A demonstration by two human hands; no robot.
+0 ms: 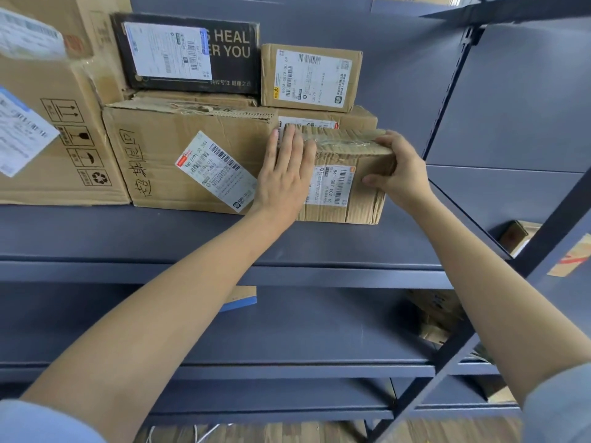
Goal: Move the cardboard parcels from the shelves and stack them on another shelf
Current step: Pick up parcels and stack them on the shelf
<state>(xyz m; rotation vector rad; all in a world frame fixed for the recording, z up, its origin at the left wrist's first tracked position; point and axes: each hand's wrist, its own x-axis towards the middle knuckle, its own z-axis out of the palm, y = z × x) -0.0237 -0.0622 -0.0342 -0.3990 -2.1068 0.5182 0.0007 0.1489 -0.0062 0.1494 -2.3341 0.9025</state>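
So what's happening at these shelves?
A person is handling a small cardboard parcel on a grey metal shelf. The right hand grips its right end; the left hand lies flat against its front. It sits beside a larger box, with more parcels stacked above.

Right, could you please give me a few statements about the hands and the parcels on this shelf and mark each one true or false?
1. The right hand grips the right end of the small parcel. True.
2. The left hand is curled in a fist. False: it lies flat with straight fingers on the parcel's front.
3. The small parcel hangs in the air above the shelf. False: it appears to stand on the shelf board.
4. A black box sits on top of the big brown box. True.
5. The small parcel has no label. False: a white barcode label shows on its front.
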